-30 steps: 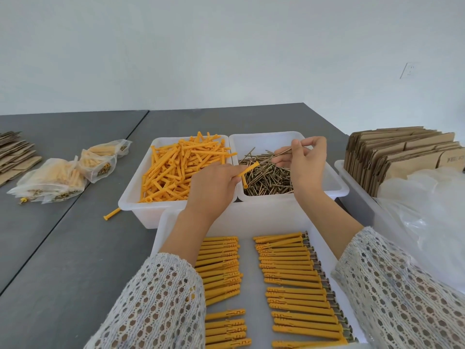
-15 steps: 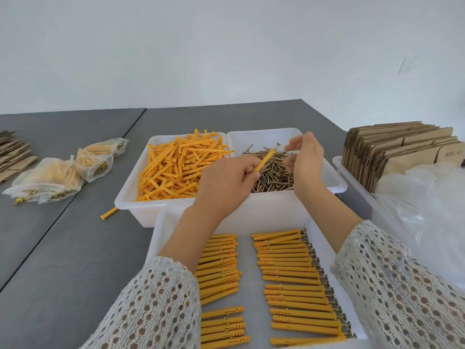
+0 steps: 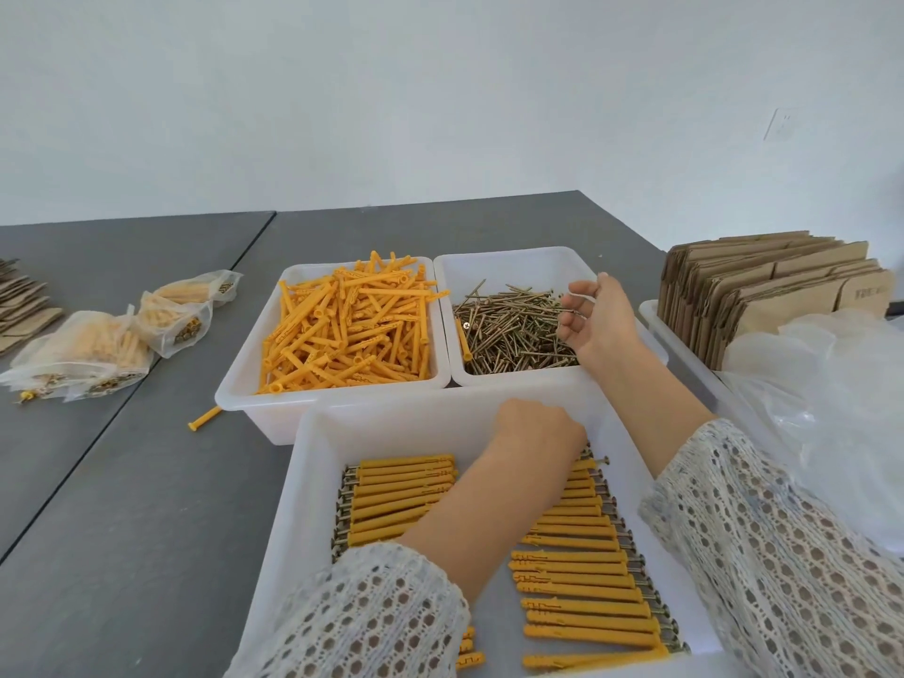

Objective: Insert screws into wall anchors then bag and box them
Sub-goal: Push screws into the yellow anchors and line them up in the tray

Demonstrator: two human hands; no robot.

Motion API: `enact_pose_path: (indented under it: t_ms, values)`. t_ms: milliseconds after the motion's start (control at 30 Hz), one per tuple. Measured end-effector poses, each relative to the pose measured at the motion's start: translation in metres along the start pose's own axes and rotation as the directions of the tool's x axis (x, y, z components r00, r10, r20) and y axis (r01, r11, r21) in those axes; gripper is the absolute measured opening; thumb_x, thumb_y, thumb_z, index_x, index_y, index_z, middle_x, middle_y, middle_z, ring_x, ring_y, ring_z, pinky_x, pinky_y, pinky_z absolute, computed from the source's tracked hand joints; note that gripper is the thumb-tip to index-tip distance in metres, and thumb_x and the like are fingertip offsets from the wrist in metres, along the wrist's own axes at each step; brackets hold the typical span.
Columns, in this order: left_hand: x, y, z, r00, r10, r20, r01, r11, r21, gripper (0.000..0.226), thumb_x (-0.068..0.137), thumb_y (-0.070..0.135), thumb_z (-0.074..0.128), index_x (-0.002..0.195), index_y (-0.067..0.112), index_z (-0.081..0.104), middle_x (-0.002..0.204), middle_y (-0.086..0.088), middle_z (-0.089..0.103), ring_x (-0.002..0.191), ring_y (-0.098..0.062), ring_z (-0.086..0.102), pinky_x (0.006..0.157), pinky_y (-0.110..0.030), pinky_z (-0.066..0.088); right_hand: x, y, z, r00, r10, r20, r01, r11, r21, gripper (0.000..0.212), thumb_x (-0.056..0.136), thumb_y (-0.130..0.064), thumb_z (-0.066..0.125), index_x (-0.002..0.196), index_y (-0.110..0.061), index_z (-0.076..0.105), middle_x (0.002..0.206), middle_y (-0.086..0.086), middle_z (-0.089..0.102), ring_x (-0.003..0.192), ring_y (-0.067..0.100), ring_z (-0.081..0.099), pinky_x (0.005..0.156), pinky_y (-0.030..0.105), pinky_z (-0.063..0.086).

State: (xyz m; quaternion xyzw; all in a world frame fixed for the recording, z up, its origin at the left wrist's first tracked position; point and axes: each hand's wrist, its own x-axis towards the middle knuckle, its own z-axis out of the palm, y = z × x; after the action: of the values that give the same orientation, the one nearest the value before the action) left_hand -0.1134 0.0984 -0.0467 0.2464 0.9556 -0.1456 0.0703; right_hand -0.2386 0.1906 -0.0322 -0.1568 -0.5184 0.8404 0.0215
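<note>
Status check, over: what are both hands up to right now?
Left hand down in near tray, fingers hidden. Right hand loosely curled over screws. Nothing blocking.

— What sits on the grey bench [image 3: 146, 506]?
— Three white bins [image 3: 337, 398], filled bags [image 3: 83, 354], one loose orange anchor [image 3: 204, 417], flat cardboard [image 3: 24, 310] far left, a bin of folded cartons [image 3: 763, 291] right.

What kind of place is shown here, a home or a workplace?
Most likely a small packing workshop, not a home. Bulk stock sits in bins: one of yellow wall anchors, one of screws. Filled bags and a stack of flat cardboard boxes wait on plain grey tables.
</note>
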Motion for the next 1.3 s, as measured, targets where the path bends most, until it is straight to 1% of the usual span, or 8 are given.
enact_pose_path:
  t_ms: [167, 300, 400, 567, 733, 900, 1033, 1300]
  values:
    - [0.002, -0.006, 0.002, 0.952, -0.108, -0.286, 0.064, 0.985, -0.158, 0.032, 0.096, 0.047, 0.057, 0.079, 0.022, 0.045, 0.064, 0.004, 0.034, 0.066, -0.021, 0.043, 0.054, -0.029, 0.024, 0.001, 0.003, 0.004, 0.999, -0.048, 0.007, 0.048, 0.976, -0.213, 0.027, 0.097, -0.019, 0.037, 0.08, -0.012, 0.056, 0.059, 0.001, 0.055, 0.041, 0.013, 0.043, 0.04, 0.02, 0.035]
    - [0.007, -0.029, -0.002, 0.734, -0.302, -0.608, 0.13, 0.941, -0.311, 0.023, 0.099, 0.037, 0.046, 0.087, 0.022, 0.058, 0.073, 0.007, 0.053, 0.077, -0.021, 0.059, 0.054, -0.03, 0.03, -0.001, 0.012, 0.012, 0.985, -0.14, 0.104, 0.173, 0.842, -0.51, 0.021, 0.089, -0.01, 0.042, 0.076, -0.012, 0.058, 0.062, 0.002, 0.058, 0.048, 0.016, 0.048, 0.046, 0.023, 0.038]
    - [0.017, -0.051, 0.002, 0.765, -0.476, -0.433, 0.363, 0.875, -0.321, 0.034, 0.102, 0.043, 0.039, 0.117, 0.021, 0.059, 0.122, -0.003, 0.058, 0.121, -0.027, 0.047, 0.084, -0.041, 0.042, -0.002, 0.016, 0.014, 0.974, -0.167, 0.151, 0.224, 0.796, -0.562, 0.025, 0.091, -0.009, 0.04, 0.073, -0.013, 0.058, 0.063, 0.002, 0.058, 0.045, 0.014, 0.048, 0.04, 0.019, 0.038]
    - [0.03, -0.062, -0.004, 0.84, -0.541, 0.041, 0.53, 0.801, -0.279, 0.064, 0.103, 0.055, 0.016, 0.137, 0.02, 0.058, 0.164, -0.012, 0.016, 0.15, -0.036, 0.001, 0.116, -0.061, 0.003, -0.001, 0.017, 0.013, 0.972, -0.203, 0.119, 0.234, 0.796, -0.558, 0.026, 0.095, -0.01, 0.036, 0.08, -0.009, 0.057, 0.066, 0.004, 0.056, 0.048, 0.014, 0.047, 0.036, 0.015, 0.037]
    - [0.042, -0.071, -0.027, 0.809, -0.552, 0.202, 0.578, 0.809, -0.107, 0.057, 0.103, 0.049, 0.023, 0.15, 0.022, 0.041, 0.163, -0.012, 0.019, 0.15, -0.039, 0.0, 0.117, -0.061, -0.006, 0.0, 0.019, 0.012, 0.964, -0.248, 0.098, 0.258, 0.774, -0.579, 0.025, 0.094, -0.008, 0.036, 0.082, -0.007, 0.058, 0.068, 0.006, 0.056, 0.053, 0.015, 0.048, 0.037, 0.014, 0.038]
    - [0.045, -0.063, -0.036, 0.793, -0.564, 0.23, 0.56, 0.824, 0.089, 0.038, 0.098, 0.038, 0.035, 0.129, 0.029, 0.056, 0.143, -0.005, 0.048, 0.142, -0.035, 0.021, 0.116, -0.052, 0.005, 0.0, 0.017, 0.011, 0.968, -0.231, 0.098, 0.244, 0.785, -0.569, 0.023, 0.092, -0.006, 0.036, 0.082, -0.007, 0.057, 0.069, 0.005, 0.056, 0.054, 0.016, 0.048, 0.037, 0.015, 0.038]
    - [0.045, -0.059, -0.036, 0.794, -0.573, 0.202, 0.558, 0.819, 0.13, 0.02, 0.097, 0.037, 0.04, 0.105, 0.028, 0.056, 0.134, -0.003, 0.055, 0.139, -0.035, 0.026, 0.115, -0.052, 0.007, 0.0, 0.018, 0.01, 0.965, -0.251, 0.082, 0.25, 0.77, -0.587, 0.02, 0.092, -0.006, 0.036, 0.086, -0.011, 0.055, 0.076, 0.011, 0.053, 0.058, 0.019, 0.047, 0.045, 0.022, 0.041]
    - [0.051, -0.056, -0.025, 0.804, -0.59, 0.064, 0.582, 0.805, 0.113, 0.03, 0.096, 0.034, 0.047, 0.122, 0.027, 0.062, 0.125, -0.001, 0.059, 0.128, -0.03, 0.038, 0.109, -0.048, 0.021, 0.001, 0.02, 0.011, 0.958, -0.283, 0.058, 0.253, 0.727, -0.638, 0.021, 0.091, -0.009, 0.035, 0.086, -0.015, 0.055, 0.078, 0.012, 0.054, 0.063, 0.022, 0.05, 0.06, 0.034, 0.044]
